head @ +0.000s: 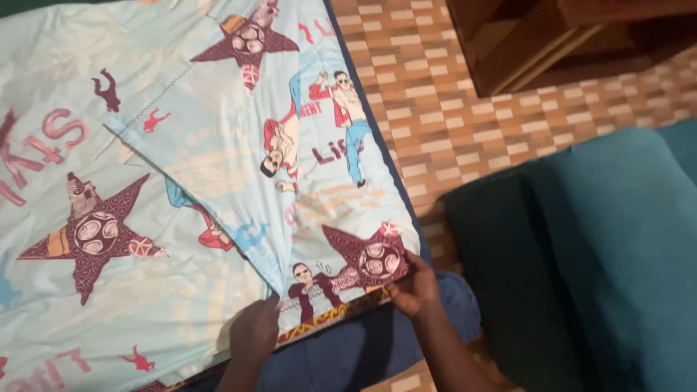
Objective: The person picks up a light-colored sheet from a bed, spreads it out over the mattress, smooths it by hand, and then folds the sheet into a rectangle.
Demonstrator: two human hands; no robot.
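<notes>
A light blue bedsheet [145,181] printed with maroon stars and cartoon figures lies spread over a blue mattress [363,348]. One layer of it is folded over, forming a flap [290,145]. My left hand [254,334] rests on the sheet near its lower edge, fingers curled over the fabric. My right hand [415,290] pinches the flap's bottom corner beside a maroon star [370,258].
A dark teal cushion or sofa [581,254] fills the right side. Brown and tan patterned tile floor [435,94] runs between it and the bed. A dark wooden piece of furniture [537,43] stands at the top right.
</notes>
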